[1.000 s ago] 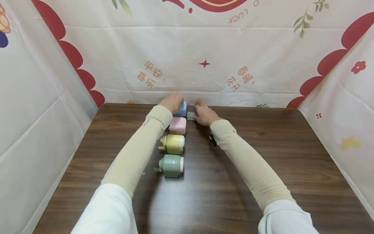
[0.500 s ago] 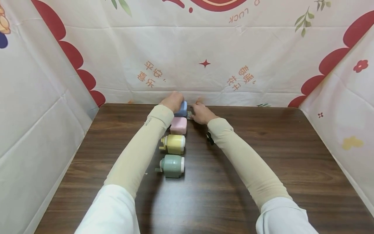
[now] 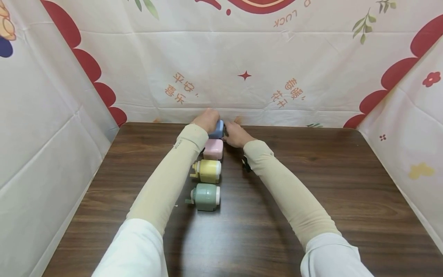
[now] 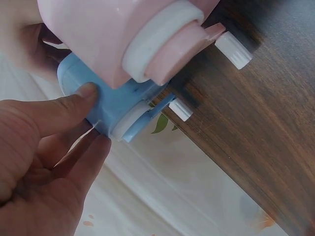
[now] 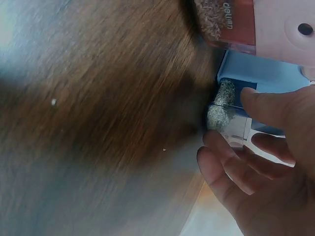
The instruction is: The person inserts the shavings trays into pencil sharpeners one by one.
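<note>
At the table's far edge my left hand (image 3: 207, 120) grips a blue pencil sharpener (image 3: 217, 130), thumb on one side and fingers on the other in the left wrist view. The sharpener's crank with its white knob (image 4: 181, 110) points away from that hand. From the opposite side my right hand (image 3: 236, 134) holds the clear shavings drawer (image 5: 231, 125), which has grey shavings inside and sits partly in the blue body. The thumb (image 5: 256, 101) lies by the drawer's edge, with the fingertips at its end. A pink pencil sharpener (image 3: 213, 149) stands close beside the blue one.
A yellow pencil sharpener (image 3: 209, 171) and a green one (image 3: 206, 197) continue the row towards me on the dark wooden table (image 3: 277, 231). A printed cloth (image 3: 221, 57) hangs right behind the table's far edge. Small white specks lie on the wood.
My right hand has moved left towards the blue pencil sharpener, bringing the shavings drawer with it. The gap between drawer and body has narrowed. My left hand keeps its hold.
</note>
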`<state>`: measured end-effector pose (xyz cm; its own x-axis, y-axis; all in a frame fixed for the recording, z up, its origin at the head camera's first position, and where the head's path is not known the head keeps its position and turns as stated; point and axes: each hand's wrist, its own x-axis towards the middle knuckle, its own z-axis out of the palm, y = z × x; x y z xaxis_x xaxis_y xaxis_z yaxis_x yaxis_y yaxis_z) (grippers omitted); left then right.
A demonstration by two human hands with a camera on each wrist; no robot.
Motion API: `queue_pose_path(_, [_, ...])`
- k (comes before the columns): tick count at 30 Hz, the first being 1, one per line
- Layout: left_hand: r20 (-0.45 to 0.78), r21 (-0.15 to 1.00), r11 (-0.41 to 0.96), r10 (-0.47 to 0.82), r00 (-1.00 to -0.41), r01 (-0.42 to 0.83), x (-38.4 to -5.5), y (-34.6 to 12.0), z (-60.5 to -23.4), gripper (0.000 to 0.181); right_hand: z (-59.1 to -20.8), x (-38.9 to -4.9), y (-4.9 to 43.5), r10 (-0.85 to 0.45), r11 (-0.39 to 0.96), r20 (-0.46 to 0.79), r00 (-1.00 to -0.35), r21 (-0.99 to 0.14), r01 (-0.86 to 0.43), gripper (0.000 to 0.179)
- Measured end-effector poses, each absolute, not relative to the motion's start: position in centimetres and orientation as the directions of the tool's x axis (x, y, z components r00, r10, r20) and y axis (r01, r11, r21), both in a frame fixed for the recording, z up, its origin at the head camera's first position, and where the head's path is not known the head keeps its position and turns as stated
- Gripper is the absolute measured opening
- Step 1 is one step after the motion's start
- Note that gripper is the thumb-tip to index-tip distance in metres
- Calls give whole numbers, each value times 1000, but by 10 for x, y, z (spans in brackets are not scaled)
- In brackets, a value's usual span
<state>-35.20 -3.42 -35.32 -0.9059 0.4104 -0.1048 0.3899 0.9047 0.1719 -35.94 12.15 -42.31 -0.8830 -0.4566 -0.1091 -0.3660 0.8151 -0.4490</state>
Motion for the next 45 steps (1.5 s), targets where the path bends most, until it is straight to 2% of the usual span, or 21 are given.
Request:
queue_pose_path(11, [-104,176,908,402,-910,381,-351,-36,-352,23,-426,-364,121,-424,809,-104,-900,-491,-324,64])
queue_pose_path(17, [-125,195,912,388,-913,361,-353,-37,-353,24,-428,-367,122,-436,802,-112,-893,-497,-330,71])
queue_pose_path(26, [-120,204,910,391,-913,362,-356,-39,-355,25,-425,-370,133,-470,792,-138,-872,-501,-348,73])
queue_pose_path(31, [-117,210,911,385,-916,356,-356,-38,-356,24,-423,-376,143,-461,808,-136,-877,-473,-352,65])
queue_pose_path(35, [-116,185,914,386,-915,362,-357,-37,-356,24,-423,-379,150,-402,830,-134,-906,-471,-299,52])
queue_pose_path(40, [-121,164,915,390,-913,370,-355,-36,-354,24,-451,-398,163,-280,893,-92,-955,-391,-224,21])
queue_pose_path(45, [-127,177,915,388,-913,364,-354,-34,-353,23,-473,-412,165,-217,940,-85,-972,-287,-184,43])
